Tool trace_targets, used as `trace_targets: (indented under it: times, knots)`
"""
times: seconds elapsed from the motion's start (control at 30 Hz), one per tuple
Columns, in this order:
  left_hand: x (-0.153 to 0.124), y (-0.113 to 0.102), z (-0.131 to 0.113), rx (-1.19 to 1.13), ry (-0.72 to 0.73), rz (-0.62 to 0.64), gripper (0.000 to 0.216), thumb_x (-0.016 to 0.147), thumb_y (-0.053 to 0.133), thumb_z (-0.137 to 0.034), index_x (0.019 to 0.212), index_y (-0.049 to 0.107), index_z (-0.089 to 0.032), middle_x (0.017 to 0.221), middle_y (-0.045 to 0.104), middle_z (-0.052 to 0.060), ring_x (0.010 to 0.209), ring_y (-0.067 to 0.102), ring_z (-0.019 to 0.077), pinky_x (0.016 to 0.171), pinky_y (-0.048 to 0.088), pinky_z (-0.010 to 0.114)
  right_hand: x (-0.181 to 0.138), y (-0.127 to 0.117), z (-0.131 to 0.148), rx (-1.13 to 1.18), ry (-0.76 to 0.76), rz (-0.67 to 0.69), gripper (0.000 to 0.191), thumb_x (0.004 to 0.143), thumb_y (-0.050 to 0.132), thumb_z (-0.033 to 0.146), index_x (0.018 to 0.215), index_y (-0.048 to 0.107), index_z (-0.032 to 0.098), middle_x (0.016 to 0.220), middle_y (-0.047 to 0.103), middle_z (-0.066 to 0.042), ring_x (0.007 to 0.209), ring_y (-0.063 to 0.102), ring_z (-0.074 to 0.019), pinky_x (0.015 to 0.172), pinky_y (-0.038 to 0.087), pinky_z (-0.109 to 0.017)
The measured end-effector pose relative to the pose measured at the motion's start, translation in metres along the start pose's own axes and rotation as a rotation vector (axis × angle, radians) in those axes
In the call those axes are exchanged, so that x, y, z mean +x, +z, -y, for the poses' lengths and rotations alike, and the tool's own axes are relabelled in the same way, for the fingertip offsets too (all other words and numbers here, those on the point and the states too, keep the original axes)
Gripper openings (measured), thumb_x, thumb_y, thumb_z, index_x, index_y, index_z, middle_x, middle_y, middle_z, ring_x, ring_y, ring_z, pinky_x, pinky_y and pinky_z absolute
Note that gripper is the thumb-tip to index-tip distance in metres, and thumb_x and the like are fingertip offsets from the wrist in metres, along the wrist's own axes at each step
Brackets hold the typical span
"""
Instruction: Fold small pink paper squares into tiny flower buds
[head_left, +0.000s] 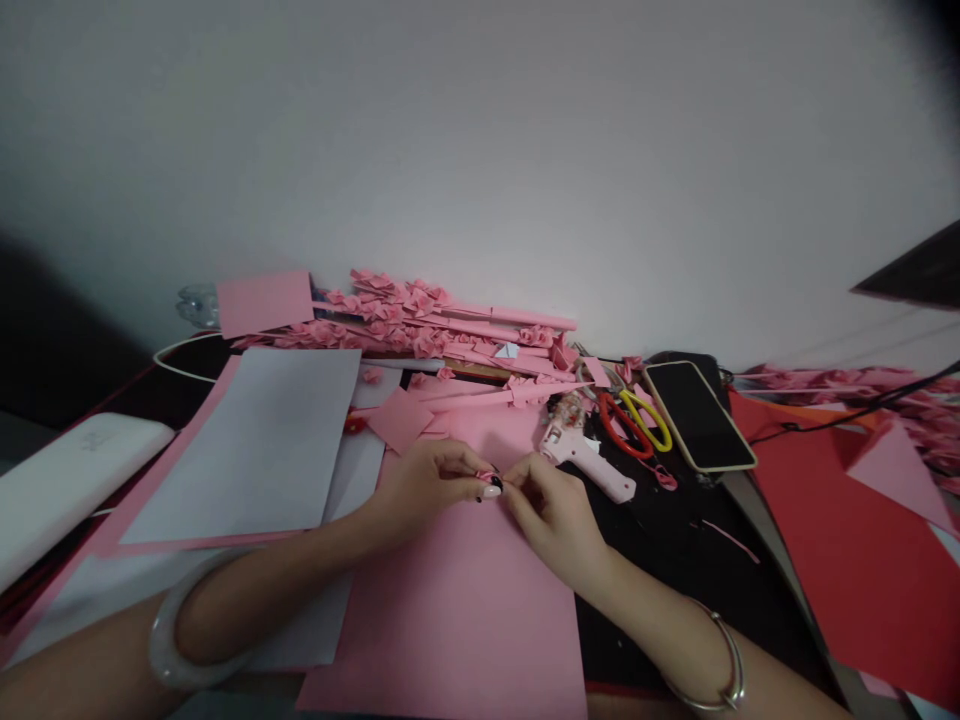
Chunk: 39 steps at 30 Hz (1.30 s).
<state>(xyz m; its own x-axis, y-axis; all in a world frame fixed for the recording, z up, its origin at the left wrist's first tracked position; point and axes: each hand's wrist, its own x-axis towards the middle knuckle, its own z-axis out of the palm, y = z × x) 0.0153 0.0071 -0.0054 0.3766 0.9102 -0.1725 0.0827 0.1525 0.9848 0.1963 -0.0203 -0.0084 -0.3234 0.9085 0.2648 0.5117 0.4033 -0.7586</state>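
Both hands meet over a large pink paper sheet (465, 620). Between the fingertips of my left hand (427, 480) is a small folded pink paper piece (486, 477), mostly hidden by the fingers. Its exact shape cannot be made out. My right hand (555, 510) is closed in a pinch, its fingertips at the right side of the same piece. A pale pink hot glue gun (589, 458) lies just beyond my right hand. Beyond my left hand is a pink paper square (401, 418).
Several pink paper roses (397, 310) are heaped along the wall. Right of the glue gun are red-and-yellow-handled scissors (626, 425) and a phone (701, 415). Red paper (847, 540) covers the right side. White paper (247, 450) and a white box-like object (75, 480) lie left.
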Motion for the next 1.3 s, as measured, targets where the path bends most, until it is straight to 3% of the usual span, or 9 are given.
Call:
trace_targets:
  times: [0.17,0.3,0.7,0.97,1.3]
  knots:
    - [0.000,0.001,0.002,-0.113,-0.080,0.041,0.017,0.063,0.076,-0.025,0.072,0.066,-0.016,0.065,0.067,0.000,0.063,0.062,0.0144,0.064,0.050,0.027,0.001,0.000,0.001,0.108,0.018,-0.022,0.009,0.085,0.048,0.013,0.089,0.050,0.020,0.073,0.055,0.001,0.060,0.051,-0.0116,0.056,0.040,-0.023]
    - [-0.001,0.003,0.003,-0.166,-0.148,0.067,0.019,0.062,0.076,-0.025,0.071,0.062,-0.018,0.062,0.066,-0.003,0.063,0.065,0.0151,0.064,0.051,0.027,0.002,0.001,0.004,0.157,0.059,-0.024,0.006,0.085,0.049,0.014,0.083,0.051,0.019,0.068,0.052,0.002,0.057,0.047,-0.0111,0.053,0.038,-0.022]
    - [-0.006,0.007,0.002,-0.206,-0.129,0.024,0.023,0.063,0.076,-0.023,0.068,0.055,-0.015,0.061,0.066,-0.002,0.064,0.067,0.0160,0.064,0.052,0.028,0.004,0.004,0.010,0.340,0.171,-0.050,0.004,0.082,0.053,0.018,0.078,0.051,0.019,0.067,0.050,0.002,0.058,0.045,-0.0113,0.053,0.036,-0.022]
    - [-0.006,0.009,0.005,-0.180,-0.076,0.008,0.022,0.062,0.077,-0.022,0.066,0.056,-0.015,0.059,0.064,-0.003,0.058,0.061,0.0118,0.058,0.047,0.022,0.007,0.004,0.011,0.456,0.280,-0.091,0.019,0.079,0.061,0.029,0.068,0.052,0.017,0.062,0.049,0.003,0.055,0.042,-0.0104,0.051,0.034,-0.022]
    - [-0.004,0.008,0.005,-0.194,-0.068,0.045,0.021,0.063,0.077,-0.023,0.067,0.058,-0.016,0.065,0.068,-0.002,0.060,0.061,0.0106,0.059,0.046,0.022,0.013,0.000,-0.003,0.746,0.448,0.109,0.031,0.076,0.067,0.042,0.067,0.052,0.016,0.052,0.046,0.007,0.040,0.031,-0.0048,0.037,0.018,-0.018]
